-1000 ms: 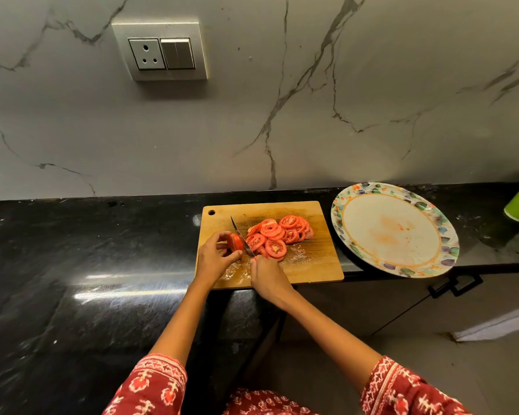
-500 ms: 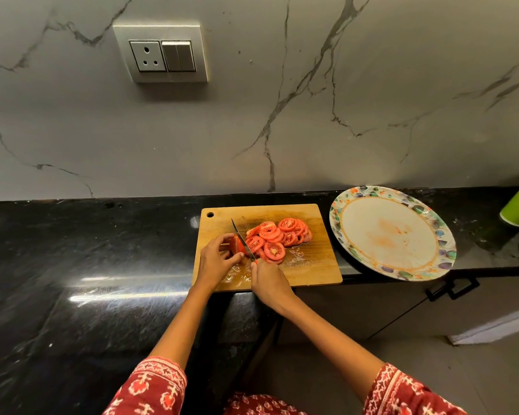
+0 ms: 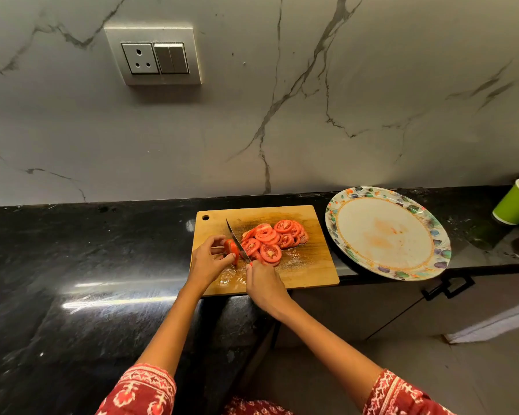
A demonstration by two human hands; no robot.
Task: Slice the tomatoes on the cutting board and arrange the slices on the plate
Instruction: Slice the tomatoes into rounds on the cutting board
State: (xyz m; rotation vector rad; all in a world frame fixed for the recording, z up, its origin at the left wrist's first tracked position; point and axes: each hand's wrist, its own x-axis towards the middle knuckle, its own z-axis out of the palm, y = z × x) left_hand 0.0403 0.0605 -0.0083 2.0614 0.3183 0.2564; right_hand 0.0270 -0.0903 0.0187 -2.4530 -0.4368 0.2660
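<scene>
Head view: left hand (image 3: pixel 206 262) pinches the tomato end piece (image 3: pixel 232 250) on the cutting board (image 3: pixel 310 271); right hand (image 3: pixel 262 287) grips the knife (image 3: pixel 237 241), blade immediately right of that grip, slices (image 3: pixel 270 239) piled beyond, plate (image 3: pixel 432 232) farther right.

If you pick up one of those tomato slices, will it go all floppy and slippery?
Probably a bit of both. The tomato slices look thin, so one would likely bend when lifted. Juice glistens on the cutting board beside them, so they are probably wet and slippery. Their soft seedy middles might tear or drop out if pinched hard.
</scene>
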